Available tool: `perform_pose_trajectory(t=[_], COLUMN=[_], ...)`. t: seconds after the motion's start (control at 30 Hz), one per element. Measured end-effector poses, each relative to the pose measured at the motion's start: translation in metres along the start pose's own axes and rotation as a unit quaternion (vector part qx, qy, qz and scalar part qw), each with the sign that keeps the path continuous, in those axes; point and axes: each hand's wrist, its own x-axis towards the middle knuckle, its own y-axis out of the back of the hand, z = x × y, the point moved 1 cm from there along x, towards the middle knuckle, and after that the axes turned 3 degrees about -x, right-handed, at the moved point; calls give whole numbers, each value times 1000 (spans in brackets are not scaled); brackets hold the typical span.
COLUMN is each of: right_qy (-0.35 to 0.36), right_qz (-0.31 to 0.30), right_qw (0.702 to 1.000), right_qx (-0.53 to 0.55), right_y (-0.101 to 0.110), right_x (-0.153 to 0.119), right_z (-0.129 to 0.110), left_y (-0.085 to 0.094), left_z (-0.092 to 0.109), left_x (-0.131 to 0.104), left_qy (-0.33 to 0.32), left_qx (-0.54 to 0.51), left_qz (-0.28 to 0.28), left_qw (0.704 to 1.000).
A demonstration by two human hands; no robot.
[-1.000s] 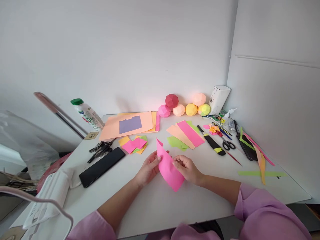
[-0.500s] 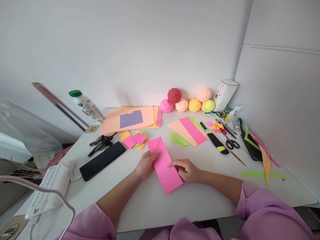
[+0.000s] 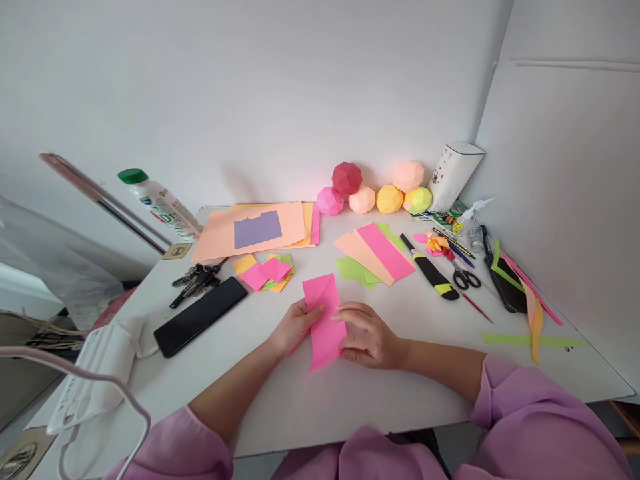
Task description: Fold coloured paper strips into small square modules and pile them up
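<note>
A pink paper strip (image 3: 327,333) is held above the table, with a diagonal crease near its top end and a slightly curled, blurred lower end. My left hand (image 3: 295,328) pinches its left edge, thumb on top and the other fingers partly hidden beneath. At the strip's right edge is my right hand (image 3: 369,337), its curved fingers and thumb apart, fingertips at the paper. Beyond the left hand lie small pink, orange and green paper squares (image 3: 270,272). Pink, peach and green paper pieces (image 3: 383,253) lie farther back, right of the strip.
Several faceted paper balls (image 3: 347,179) stand against the wall. Peach sheets (image 3: 215,237) lie at the back left. A phone (image 3: 200,317) and keys (image 3: 197,280) are on the left. A box cutter (image 3: 430,270), scissors (image 3: 466,277) and glue bottle (image 3: 463,220) lie right.
The pink strip has turned more upright, its lower end swinging left and curling. My right hand has spread its thumb and fingers along the edge. The view has shifted slightly.
</note>
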Motion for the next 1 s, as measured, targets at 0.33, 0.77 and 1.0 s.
perform_pose_trajectory(t=[0.33,0.77,1.0], right_qy=[-307,-356,-377], right_qz=[63,49,32], right_qw=[920,886,859], right_qx=[234,291,346], right_y=[0,-6,-4], right_x=[2,-3,-2], right_z=[10,14,17], left_y=[-4,-14,-15], left_z=[-3,-12,-7], left_x=[-5,-8,-10], left_qy=[45,-68,-16], left_qx=[19,87,112], left_qz=[-122,15,-30], left_qw=[991,994,993])
